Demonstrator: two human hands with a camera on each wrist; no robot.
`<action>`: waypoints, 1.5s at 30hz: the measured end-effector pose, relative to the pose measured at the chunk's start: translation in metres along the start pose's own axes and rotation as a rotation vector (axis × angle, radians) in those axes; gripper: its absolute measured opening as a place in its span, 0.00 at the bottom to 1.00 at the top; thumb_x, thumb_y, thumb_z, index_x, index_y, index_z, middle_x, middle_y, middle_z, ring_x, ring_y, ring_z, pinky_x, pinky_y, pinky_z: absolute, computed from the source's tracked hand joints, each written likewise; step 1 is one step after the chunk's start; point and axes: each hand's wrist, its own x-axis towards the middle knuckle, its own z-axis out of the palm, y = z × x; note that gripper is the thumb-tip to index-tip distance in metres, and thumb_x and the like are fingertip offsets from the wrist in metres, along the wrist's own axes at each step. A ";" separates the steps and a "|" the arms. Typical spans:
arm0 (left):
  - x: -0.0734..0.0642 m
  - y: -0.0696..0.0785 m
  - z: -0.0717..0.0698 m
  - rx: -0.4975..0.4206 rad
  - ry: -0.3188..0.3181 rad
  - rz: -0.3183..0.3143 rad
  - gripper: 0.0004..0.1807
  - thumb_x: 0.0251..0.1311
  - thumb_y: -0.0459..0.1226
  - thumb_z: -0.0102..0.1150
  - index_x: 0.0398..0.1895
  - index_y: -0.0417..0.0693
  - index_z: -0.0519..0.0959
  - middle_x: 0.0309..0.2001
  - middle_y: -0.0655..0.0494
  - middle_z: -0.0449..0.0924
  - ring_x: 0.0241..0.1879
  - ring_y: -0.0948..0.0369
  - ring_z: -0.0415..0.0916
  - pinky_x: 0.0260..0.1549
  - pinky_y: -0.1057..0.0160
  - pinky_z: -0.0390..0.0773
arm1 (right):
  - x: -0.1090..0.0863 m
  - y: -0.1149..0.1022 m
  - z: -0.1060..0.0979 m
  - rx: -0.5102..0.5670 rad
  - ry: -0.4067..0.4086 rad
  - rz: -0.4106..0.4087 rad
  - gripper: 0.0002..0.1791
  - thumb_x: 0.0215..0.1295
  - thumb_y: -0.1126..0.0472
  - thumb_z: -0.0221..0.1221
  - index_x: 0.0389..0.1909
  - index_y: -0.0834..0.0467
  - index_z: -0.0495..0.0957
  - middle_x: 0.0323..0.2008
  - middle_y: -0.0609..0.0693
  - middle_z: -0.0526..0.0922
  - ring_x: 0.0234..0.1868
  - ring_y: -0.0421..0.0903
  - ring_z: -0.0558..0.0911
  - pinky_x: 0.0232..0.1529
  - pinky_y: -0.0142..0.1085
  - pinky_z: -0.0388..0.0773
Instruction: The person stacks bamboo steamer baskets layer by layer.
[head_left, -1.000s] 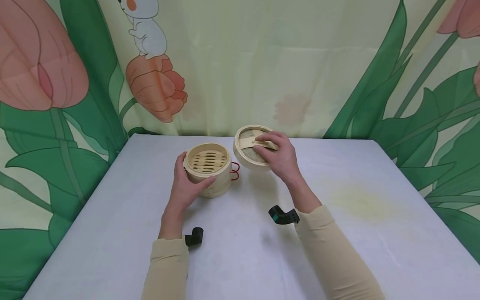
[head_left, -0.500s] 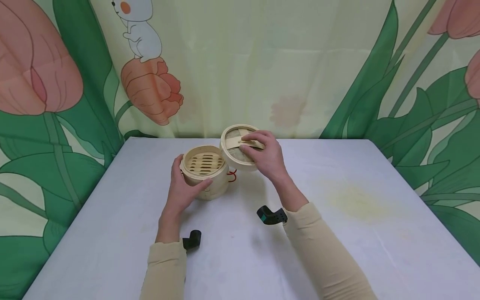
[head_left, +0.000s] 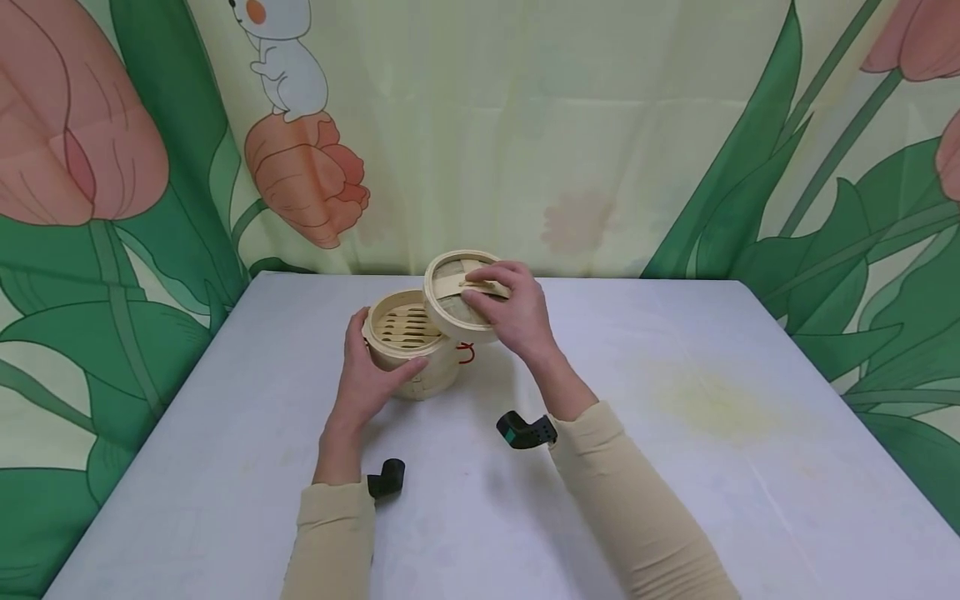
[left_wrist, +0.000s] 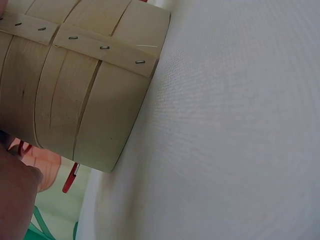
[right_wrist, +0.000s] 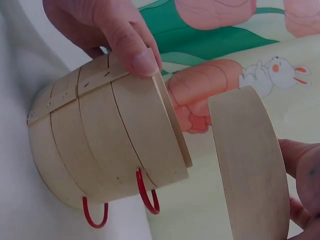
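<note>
A round bamboo steamer [head_left: 437, 382] of stacked tiers stands on the table, its slatted top [head_left: 401, 327] partly in sight. My left hand [head_left: 363, 382] grips it from the left, thumb across the front near the upper rim. Above its right side, slightly tilted, hangs the woven bamboo lid [head_left: 444, 315]; my right hand [head_left: 519, 310] pinches the strip handle on top. The right wrist view shows a gap between the lid [right_wrist: 247, 160] and the steamer's rim [right_wrist: 172, 135]. In the left wrist view the steamer wall [left_wrist: 100, 90] shows stapled seams.
Red loop handles [right_wrist: 147, 195] stick out from the steamer's side. A white cloth [head_left: 637, 500] covers the table, with a faint yellowish stain [head_left: 712, 404] on the right. Behind hangs a curtain [head_left: 465, 150] printed with tulips and a rabbit.
My right hand has carried the lid leftward, from beside the steamer to partly over its right side. The left hand keeps its grip on the steamer.
</note>
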 end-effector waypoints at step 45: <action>0.000 0.001 -0.001 -0.009 -0.001 -0.010 0.64 0.47 0.51 0.80 0.79 0.53 0.44 0.74 0.49 0.50 0.72 0.52 0.51 0.69 0.43 0.55 | 0.001 -0.034 0.058 -0.072 -0.056 0.016 0.10 0.60 0.58 0.72 0.43 0.54 0.89 0.56 0.55 0.78 0.62 0.58 0.73 0.59 0.48 0.71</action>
